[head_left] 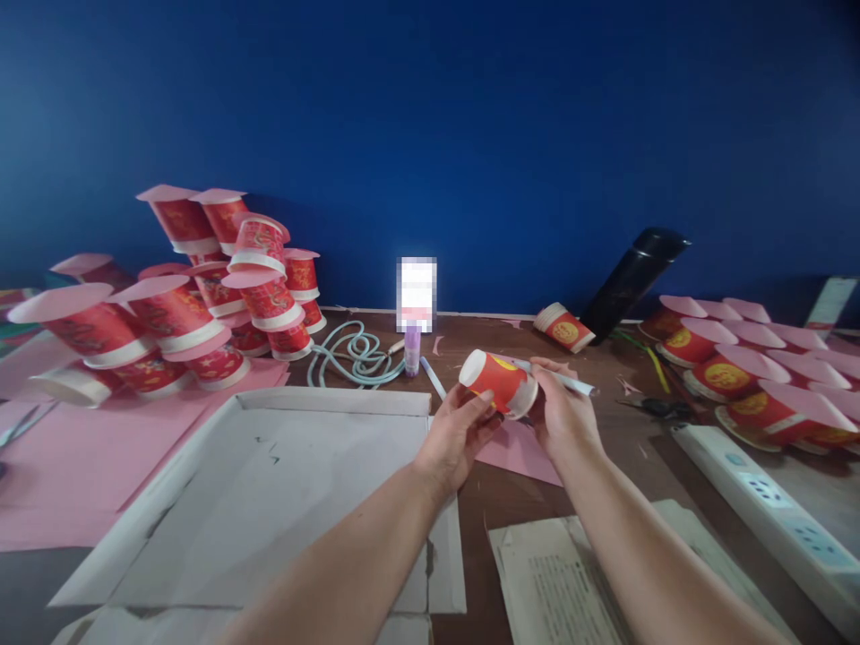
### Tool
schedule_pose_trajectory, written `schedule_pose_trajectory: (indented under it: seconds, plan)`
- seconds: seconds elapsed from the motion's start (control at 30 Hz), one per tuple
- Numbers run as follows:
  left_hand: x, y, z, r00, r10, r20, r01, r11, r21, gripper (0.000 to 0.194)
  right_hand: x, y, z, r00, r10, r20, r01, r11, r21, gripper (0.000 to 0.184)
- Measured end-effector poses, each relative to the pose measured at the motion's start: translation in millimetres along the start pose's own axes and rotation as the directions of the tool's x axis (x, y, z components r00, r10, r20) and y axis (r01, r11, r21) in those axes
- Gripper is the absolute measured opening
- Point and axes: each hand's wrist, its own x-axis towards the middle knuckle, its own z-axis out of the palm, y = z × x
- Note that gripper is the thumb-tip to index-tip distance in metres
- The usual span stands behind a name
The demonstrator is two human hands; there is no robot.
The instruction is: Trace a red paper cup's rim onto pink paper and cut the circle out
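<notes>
My left hand is closed around a red paper cup with a yellow emblem, held on its side above the table. My right hand touches the cup's open white rim and is closed on a white pen that sticks out to the right. A pink paper piece lies on the table just under both hands.
A pile of red cups capped with pink paper stands at the left on pink sheets. More capped cups lie at the right, beside a white power strip. Flat cardboard, a glue stick, a coiled cable, a black bottle.
</notes>
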Motion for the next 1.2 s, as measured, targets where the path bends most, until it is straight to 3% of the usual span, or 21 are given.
schedule_pose_trajectory:
  seconds: [0.23, 0.4, 0.5, 0.57, 0.63, 0.67, 0.77, 0.8, 0.83, 0.9, 1.0, 1.2]
  plan:
    - [-1.3, 8.0, 0.5, 1.0, 0.026, 0.002, -0.026, 0.999, 0.038, 0.05, -0.3, -0.2, 0.0, 0.998, 0.064, 0.009, -0.064, 0.998, 0.003, 0.033]
    - [-0.4, 7.1, -0.9, 1.0, 0.017, -0.002, -0.017, 0.998, 0.061, 0.047, 3.8, 5.9, -3.6, 0.998, 0.059, 0.02, -0.058, 0.997, -0.043, 0.032]
    - [2.1, 4.7, -3.4, 1.0, 0.024, -0.001, -0.024, 0.999, 0.042, 0.04, 4.9, 6.8, -6.2, 0.999, -0.029, -0.014, 0.026, 0.989, -0.147, 0.035]
    - [4.6, 3.2, -4.9, 0.999, 0.048, -0.003, -0.048, 0.999, 0.003, 0.033, 2.2, 4.0, -7.1, 0.983, -0.178, -0.04, 0.164, 0.959, -0.232, 0.033]
    - [7.5, 2.1, -6.3, 0.996, 0.082, -0.019, -0.083, 0.995, -0.058, 0.025, -4.2, -1.5, -6.8, 0.914, -0.406, -0.026, 0.372, 0.86, -0.35, 0.031]
    - [9.0, 1.6, -7.0, 0.994, 0.103, -0.028, -0.105, 0.991, -0.088, 0.022, -8.8, -4.7, -6.2, 0.848, -0.53, 0.017, 0.489, 0.77, -0.41, 0.03]
    - [12.1, 0.4, -8.6, 0.986, 0.164, -0.036, -0.168, 0.976, -0.141, 0.017, -25.9, -13.2, -2.9, 0.56, -0.8, 0.216, 0.789, 0.437, -0.432, 0.026]
    - [12.5, 0.2, -8.9, 0.984, 0.177, -0.034, -0.18, 0.973, -0.147, 0.017, -31.7, -14.8, -1.5, 0.482, -0.827, 0.29, 0.847, 0.356, -0.395, 0.025]
    - [12.6, 0.0, -9.0, 0.982, 0.185, -0.03, -0.188, 0.971, -0.149, 0.017, -36.9, -15.5, -0.2, 0.445, -0.827, 0.343, 0.875, 0.319, -0.365, 0.025]
    - [12.4, -0.2, -8.8, 0.981, 0.193, -0.029, -0.195, 0.969, -0.149, 0.016, -45.0, -14.7, 1.8, 0.425, -0.795, 0.433, 0.898, 0.31, -0.313, 0.027]
    - [12.2, -0.4, -8.0, 0.98, 0.198, -0.037, -0.201, 0.969, -0.144, 0.018, -49.8, -10.6, 3.0, 0.444, -0.747, 0.494, 0.895, 0.342, -0.287, 0.027]
    - [12.6, -0.8, -7.4, 0.977, 0.205, -0.055, -0.211, 0.968, -0.137, 0.026, -47.3, -8.8, 2.0, 0.447, -0.761, 0.47, 0.887, 0.31, -0.342, 0.022]
